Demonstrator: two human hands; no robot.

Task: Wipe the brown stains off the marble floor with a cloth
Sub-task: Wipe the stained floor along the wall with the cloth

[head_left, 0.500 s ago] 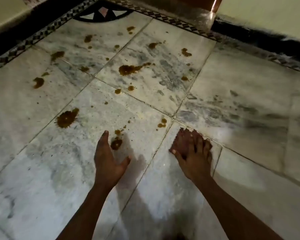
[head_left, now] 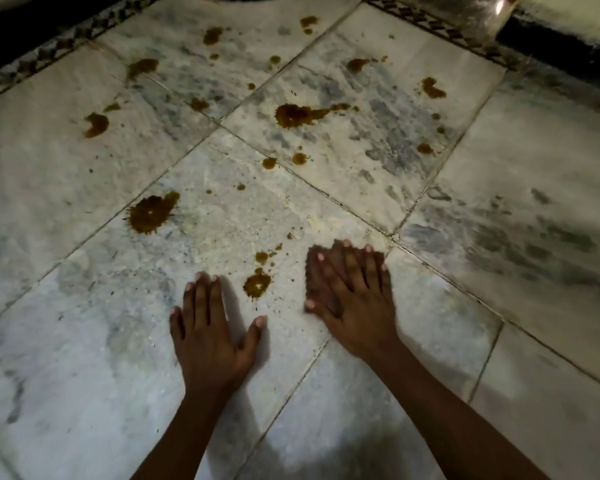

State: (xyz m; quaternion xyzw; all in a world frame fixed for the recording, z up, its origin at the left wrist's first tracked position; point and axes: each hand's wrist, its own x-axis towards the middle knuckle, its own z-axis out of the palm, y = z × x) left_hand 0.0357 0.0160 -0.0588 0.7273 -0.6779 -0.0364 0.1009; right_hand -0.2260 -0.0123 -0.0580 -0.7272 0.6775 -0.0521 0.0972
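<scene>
The marble floor [head_left: 84, 341] carries several brown stains: a big splat [head_left: 151, 214] at mid left, a long blot [head_left: 293, 115] farther off, and a round spot [head_left: 257, 285] between my hands. My left hand [head_left: 212, 337] lies flat on the tile with fingers apart and holds nothing. My right hand [head_left: 357, 306] presses a dark brownish cloth [head_left: 314, 275] onto the floor. The palm hides most of the cloth, and only its left edge shows beside the fingers. The cloth sits just right of the round spot.
A patterned mosaic border [head_left: 49, 53] runs along the far left edge, with a dark band behind it. Another border strip [head_left: 447, 29] crosses the top right under a pale wall base [head_left: 568, 15]. The tiles at right show grey veining and no brown spots.
My right hand has slid the cloth left, over the small spots by the tile seam. My left hand has turned from edge-on to flat on the tile. The view has tipped down.
</scene>
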